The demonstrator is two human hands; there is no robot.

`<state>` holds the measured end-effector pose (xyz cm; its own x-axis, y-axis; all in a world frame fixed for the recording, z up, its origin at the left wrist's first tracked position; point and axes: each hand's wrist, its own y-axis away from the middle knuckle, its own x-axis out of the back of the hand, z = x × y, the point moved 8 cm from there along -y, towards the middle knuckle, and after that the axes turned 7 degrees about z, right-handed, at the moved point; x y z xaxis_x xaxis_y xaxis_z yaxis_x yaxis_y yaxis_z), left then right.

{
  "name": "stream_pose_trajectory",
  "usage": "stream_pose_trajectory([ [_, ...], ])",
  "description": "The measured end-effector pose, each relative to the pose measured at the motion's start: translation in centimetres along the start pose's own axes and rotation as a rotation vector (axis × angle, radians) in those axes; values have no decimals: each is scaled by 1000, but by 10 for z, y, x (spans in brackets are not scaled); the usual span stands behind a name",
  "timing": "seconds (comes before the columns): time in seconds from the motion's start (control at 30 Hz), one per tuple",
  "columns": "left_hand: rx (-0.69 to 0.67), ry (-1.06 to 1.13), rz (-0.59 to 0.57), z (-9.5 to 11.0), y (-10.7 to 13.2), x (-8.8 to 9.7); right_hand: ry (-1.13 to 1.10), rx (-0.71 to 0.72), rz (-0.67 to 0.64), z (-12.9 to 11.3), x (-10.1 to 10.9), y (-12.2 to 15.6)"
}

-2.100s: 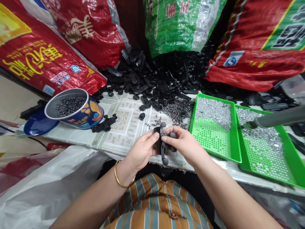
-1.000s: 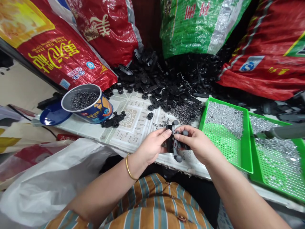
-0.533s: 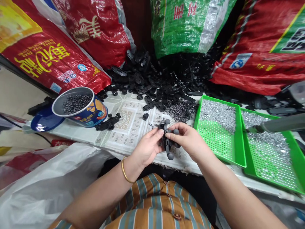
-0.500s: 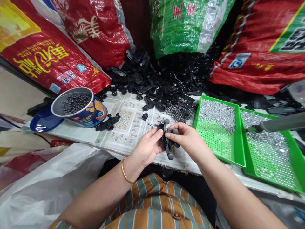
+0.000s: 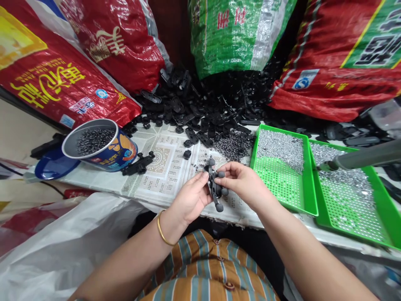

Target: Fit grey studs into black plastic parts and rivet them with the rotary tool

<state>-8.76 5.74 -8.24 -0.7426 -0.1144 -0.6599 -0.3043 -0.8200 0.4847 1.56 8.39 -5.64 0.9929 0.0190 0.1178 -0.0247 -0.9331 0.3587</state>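
Note:
Over the front edge of the table, my left hand point(image 5: 192, 196) is closed on a black plastic bracket with rounded knob ends point(image 5: 215, 190). Its thumb presses on the near face, and the fingers behind are partly hidden. My right hand point(image 5: 242, 184) pinches the same bracket at its right side, by a knob. A similar black plastic assembly point(image 5: 139, 164) lies to the left on the table. Just beyond my hands are a small black ring-shaped part point(image 5: 187, 154) and a scatter of tiny dark metal pieces point(image 5: 233, 144).
A blue tub point(image 5: 117, 152) of small dark pieces stands left beside its blue lid point(image 5: 56, 163). Two green perforated trays point(image 5: 310, 184) hold shiny small parts at right, with a grey tool point(image 5: 366, 154) above one. Black plastic parts point(image 5: 200, 113) pile up before red and green sacks point(image 5: 228, 37).
The bracket has turned slightly in my hands, showing more of its side knobs. Both hands keep hold of it. The whole view has shifted a little, so the table things sit further left.

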Motion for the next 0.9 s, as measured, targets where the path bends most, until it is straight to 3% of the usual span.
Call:
stream_pose_trajectory([
  [0.2, 25, -12, 70, -1, 3, 0, -49, -10, -26, 8, 0, -3],
  [0.33, 4, -38, 10, 1, 7, -6, -7, 28, -8, 10, 2, -6],
  [0.63, -234, -280, 145, 12, 8, 8, -6, 45, -57, 15, -15, 3],
  [0.73, -206, -323, 167, 15, 6, 11, 75, 75, -18, 16, -17, 9],
  [0.8, -173, -345, 191, 18, 6, 14, 170, 129, -69, 7, -16, 7],
  [0.9, -94, -344, 229, 19, 8, 20, 502, 305, -11, -27, 11, -16],
])
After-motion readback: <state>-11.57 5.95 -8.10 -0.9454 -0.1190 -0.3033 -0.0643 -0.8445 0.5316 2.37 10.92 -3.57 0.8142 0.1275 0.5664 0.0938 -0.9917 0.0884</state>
